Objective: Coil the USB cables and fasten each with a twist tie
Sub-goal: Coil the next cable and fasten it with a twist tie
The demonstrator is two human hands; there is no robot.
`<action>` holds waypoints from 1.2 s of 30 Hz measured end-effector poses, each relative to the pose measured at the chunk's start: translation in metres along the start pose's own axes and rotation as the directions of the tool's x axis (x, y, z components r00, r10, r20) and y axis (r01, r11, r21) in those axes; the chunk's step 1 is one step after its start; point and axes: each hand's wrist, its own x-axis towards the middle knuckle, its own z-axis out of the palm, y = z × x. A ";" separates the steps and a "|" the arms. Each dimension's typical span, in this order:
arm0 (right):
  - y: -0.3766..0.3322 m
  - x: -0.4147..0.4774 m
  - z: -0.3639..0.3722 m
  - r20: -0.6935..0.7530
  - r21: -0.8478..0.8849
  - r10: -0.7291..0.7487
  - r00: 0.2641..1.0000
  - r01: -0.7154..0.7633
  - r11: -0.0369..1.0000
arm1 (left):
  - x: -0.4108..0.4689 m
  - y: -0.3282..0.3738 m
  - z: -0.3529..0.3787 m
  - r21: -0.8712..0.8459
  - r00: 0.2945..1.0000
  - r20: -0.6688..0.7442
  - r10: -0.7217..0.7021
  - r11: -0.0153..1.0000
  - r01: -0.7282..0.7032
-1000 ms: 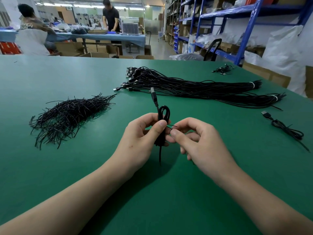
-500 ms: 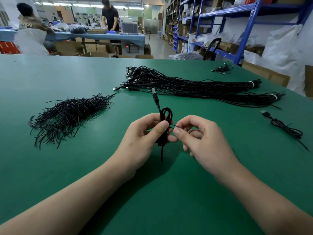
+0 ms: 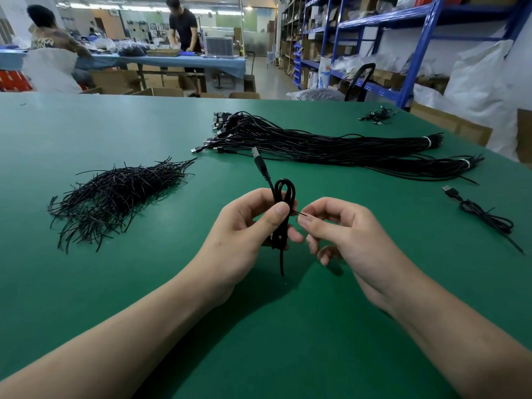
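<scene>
A: Entry one?

B: Coiled USB cable (image 3: 283, 197), black, upright just above the green surface (image 3: 144, 283). Clamped at mid-coil in the left grip (image 3: 244, 226), thumb across the front. Loop and USB plug (image 3: 257, 156) above the thumb, loose tail hanging below.

A: Change against half a second ago?

B: Right grip (image 3: 354, 234) drawn slightly off the coil, where earlier pressed close beside the left thumb. End of the twist tie (image 3: 298, 213) now stretched out between coil and fingertips, pinched there by thumb and forefinger. Coil itself barely moved.

A: Meaning for the task?

B: Probably tie already round the bundle, end being pulled snug before twisting. Fastening not yet visibly finished; wraps too small to count.

A: Remaining stock?

B: Pile of loose twist ties (image 3: 115, 194) at left. Two long bundles of uncoiled cables (image 3: 316, 145) behind, white bands (image 3: 428, 141) near the far ends. One gathered cable (image 3: 483, 217) lying at right, well apart; tie on it not discernible.

A: Brands, labels, writing?

B: None readable. No marking seen on plug or cable. Shelf boxes in the background too blurred.
</scene>
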 end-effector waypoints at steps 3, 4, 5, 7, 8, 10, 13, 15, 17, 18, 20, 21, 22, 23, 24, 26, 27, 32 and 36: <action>-0.001 0.000 -0.001 0.035 0.062 0.049 0.998 -0.051 0.997 | 0.000 0.002 0.000 -0.030 1.000 0.005 0.009 1.000 -0.009; 0.000 0.001 -0.002 0.048 0.083 0.068 0.997 -0.072 0.994 | 0.001 0.002 0.001 -0.047 1.000 0.003 0.010 0.999 -0.010; -0.001 0.001 -0.002 0.062 0.102 0.084 0.995 -0.090 0.991 | 0.001 0.003 0.001 -0.062 1.000 0.002 0.012 0.998 -0.012; -0.001 0.001 -0.003 0.099 0.136 0.108 0.989 -0.121 0.983 | 0.002 0.004 0.000 -0.068 1.000 0.014 0.020 0.998 -0.019; -0.001 0.001 -0.004 0.121 0.148 0.116 0.986 -0.134 0.980 | 0.002 0.004 -0.001 -0.062 0.999 0.025 0.025 0.998 -0.023; -0.001 0.001 -0.004 0.167 0.159 0.135 0.977 -0.161 0.974 | 0.001 0.005 -0.002 -0.041 0.999 0.041 0.032 0.999 -0.030; 0.001 0.000 -0.004 0.248 0.155 0.171 0.954 -0.213 0.965 | 0.000 0.005 -0.003 0.032 0.997 0.057 0.051 0.998 -0.053; 0.002 0.000 -0.003 0.324 0.141 0.199 0.925 -0.255 0.957 | 0.000 0.004 -0.002 0.072 0.997 0.058 0.060 0.995 -0.064; 0.002 0.000 -0.003 0.378 0.160 0.219 0.900 -0.296 0.942 | 0.000 0.003 -0.002 0.109 0.997 0.051 0.064 0.992 -0.069; 0.001 0.001 -0.003 0.388 0.186 0.226 0.893 -0.316 0.930 | -0.001 0.003 -0.002 0.132 0.996 0.051 0.070 0.988 -0.076; 0.000 0.001 -0.003 0.400 0.259 0.234 0.886 -0.354 0.899 | -0.002 0.002 -0.001 0.177 0.994 0.053 0.096 0.979 -0.104; -0.001 0.001 -0.003 0.410 0.297 0.233 0.882 -0.371 0.880 | -0.002 0.001 -0.001 0.199 0.992 0.053 0.114 0.972 -0.122; -0.001 0.001 -0.003 0.420 0.327 0.226 0.879 -0.379 0.866 | -0.002 0.001 -0.001 0.223 0.990 0.053 0.133 0.965 -0.141; -0.001 0.000 -0.003 0.424 0.340 0.211 0.881 -0.371 0.864 | -0.003 0.001 -0.002 0.245 0.988 0.053 0.148 0.957 -0.156; 0.000 0.000 -0.003 0.418 0.338 0.191 0.888 -0.348 0.874 | -0.003 0.001 -0.002 0.263 0.986 0.056 0.157 0.950 -0.166; 0.000 0.000 -0.001 0.378 0.313 0.158 0.912 -0.287 0.906 | -0.002 0.001 -0.003 0.279 0.985 0.058 0.162 0.945 -0.172; 0.001 0.000 0.000 0.352 0.303 0.146 0.924 -0.260 0.917 | -0.002 0.001 -0.003 0.281 0.985 0.056 0.161 0.945 -0.170; 0.002 -0.001 0.003 0.248 0.267 0.096 0.964 -0.164 0.950 | -0.004 0.000 -0.003 0.264 0.989 0.017 0.144 0.954 -0.143; 0.002 -0.003 0.006 0.197 0.270 0.077 0.977 -0.129 0.954 | -0.004 -0.002 -0.002 0.243 0.991 -0.002 0.135 0.961 -0.131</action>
